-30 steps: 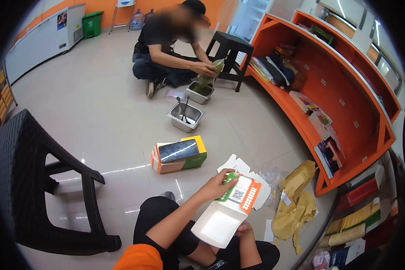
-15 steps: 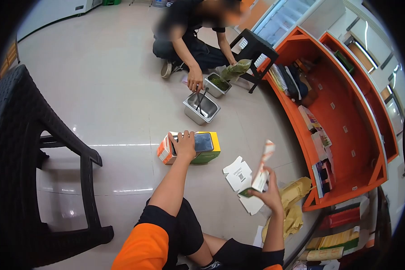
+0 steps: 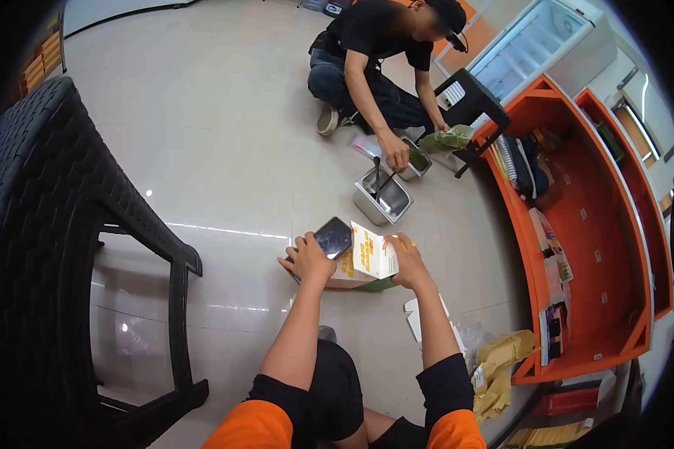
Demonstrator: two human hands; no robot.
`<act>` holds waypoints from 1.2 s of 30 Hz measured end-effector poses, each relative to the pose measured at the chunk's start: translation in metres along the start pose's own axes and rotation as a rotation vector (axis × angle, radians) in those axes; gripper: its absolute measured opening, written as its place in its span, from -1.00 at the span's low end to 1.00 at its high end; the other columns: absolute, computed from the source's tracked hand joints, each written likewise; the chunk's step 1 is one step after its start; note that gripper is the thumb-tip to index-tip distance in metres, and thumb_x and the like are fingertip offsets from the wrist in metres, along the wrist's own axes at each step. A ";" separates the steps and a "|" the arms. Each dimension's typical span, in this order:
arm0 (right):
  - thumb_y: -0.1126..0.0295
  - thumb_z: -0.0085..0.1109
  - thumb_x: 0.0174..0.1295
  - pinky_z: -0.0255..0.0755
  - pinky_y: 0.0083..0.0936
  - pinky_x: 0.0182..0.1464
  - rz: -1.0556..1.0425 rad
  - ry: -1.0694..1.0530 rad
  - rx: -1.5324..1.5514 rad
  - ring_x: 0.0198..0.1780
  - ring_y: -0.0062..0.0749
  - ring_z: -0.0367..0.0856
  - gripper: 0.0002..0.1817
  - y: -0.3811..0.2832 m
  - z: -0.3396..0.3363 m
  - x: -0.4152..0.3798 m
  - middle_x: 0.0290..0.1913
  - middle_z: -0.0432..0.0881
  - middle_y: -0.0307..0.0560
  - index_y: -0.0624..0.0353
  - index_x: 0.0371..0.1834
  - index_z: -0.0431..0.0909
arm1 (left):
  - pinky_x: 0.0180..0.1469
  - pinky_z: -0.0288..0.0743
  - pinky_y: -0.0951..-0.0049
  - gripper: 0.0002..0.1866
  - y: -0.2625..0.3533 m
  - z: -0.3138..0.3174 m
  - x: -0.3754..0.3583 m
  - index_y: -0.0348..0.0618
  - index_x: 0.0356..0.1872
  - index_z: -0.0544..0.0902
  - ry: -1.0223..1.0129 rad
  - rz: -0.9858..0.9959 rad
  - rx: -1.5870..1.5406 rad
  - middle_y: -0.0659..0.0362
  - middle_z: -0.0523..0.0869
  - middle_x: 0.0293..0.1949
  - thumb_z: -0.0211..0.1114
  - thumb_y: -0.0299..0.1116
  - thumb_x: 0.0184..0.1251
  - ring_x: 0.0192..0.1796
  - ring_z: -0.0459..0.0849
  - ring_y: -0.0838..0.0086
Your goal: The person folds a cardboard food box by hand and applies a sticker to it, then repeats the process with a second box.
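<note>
My left hand (image 3: 308, 259) grips a dark phone (image 3: 333, 237), its fingers spread across it, just above a printed carton box (image 3: 342, 274) on the floor. In my right hand (image 3: 409, 262) is a folded white carton (image 3: 374, 253) with orange and yellow lettering, held by its right side over the box. The carton hides much of the box top. To the right, partly behind my right forearm, a flattened white carton (image 3: 413, 320) lies on the floor.
Ahead, a crouching person (image 3: 374, 71) holds dark-handled utensils in a steel pan (image 3: 382, 200) and a bag of greens (image 3: 447, 140) by a second pan (image 3: 416, 161). A black chair (image 3: 45, 224) stands left, an orange shelf (image 3: 577, 247) right, crumpled brown paper (image 3: 499, 367) nearer.
My right hand has brought the folded carton up and left, over the box. The phone has turned on the box top under my left hand. The view has shifted left.
</note>
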State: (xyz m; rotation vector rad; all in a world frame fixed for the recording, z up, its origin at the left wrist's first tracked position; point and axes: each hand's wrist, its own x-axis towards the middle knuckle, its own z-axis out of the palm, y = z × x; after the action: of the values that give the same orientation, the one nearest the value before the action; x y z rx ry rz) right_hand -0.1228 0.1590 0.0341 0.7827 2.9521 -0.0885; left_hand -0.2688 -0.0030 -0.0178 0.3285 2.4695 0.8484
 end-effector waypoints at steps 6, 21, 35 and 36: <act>0.70 0.32 -0.20 0.14 0.54 0.24 0.256 -0.262 -0.117 0.52 0.35 -0.28 0.14 -0.034 0.026 0.003 0.58 -0.31 -0.40 -0.57 0.45 0.08 | 0.35 0.11 0.04 0.03 -0.018 -0.012 0.010 0.05 0.29 0.28 0.065 -0.314 -0.305 0.14 0.38 0.26 0.63 0.00 -0.32 0.31 0.28 0.05; 0.33 0.54 -0.25 -0.29 0.12 0.49 0.161 0.098 0.320 0.56 0.17 -0.34 0.36 -0.029 0.061 -0.016 0.56 -0.16 0.12 0.12 0.55 -0.35 | -0.17 0.46 0.53 -0.22 0.044 0.001 -0.037 -0.36 0.02 0.47 -0.192 0.424 -0.935 0.10 0.61 -0.25 0.54 0.08 -0.06 -0.23 0.56 0.48; 0.63 0.14 0.05 0.32 -0.39 0.27 0.211 0.555 1.101 0.27 -0.10 0.44 -0.33 -0.004 0.083 -0.049 0.12 0.43 0.02 0.12 0.21 0.02 | 0.14 0.42 0.15 0.10 0.004 0.064 -0.001 -0.12 0.26 0.38 0.062 0.752 0.045 0.09 0.55 0.03 0.61 0.13 -0.46 0.07 0.54 0.14; 0.67 0.11 0.06 0.33 -0.41 0.25 0.216 0.577 1.176 0.26 -0.12 0.45 -0.34 -0.003 0.083 -0.047 0.09 0.41 -0.01 0.11 0.21 0.02 | 0.17 0.37 0.13 0.08 0.007 0.062 -0.003 -0.08 0.26 0.39 0.084 0.812 0.073 0.11 0.55 0.03 0.61 0.12 -0.46 0.08 0.53 0.16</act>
State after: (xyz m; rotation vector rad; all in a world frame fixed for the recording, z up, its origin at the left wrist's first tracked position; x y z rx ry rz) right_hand -0.0784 0.1268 -0.0440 1.3724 3.0396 -1.9839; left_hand -0.2326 0.0324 -0.0546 1.4035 2.4311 1.0796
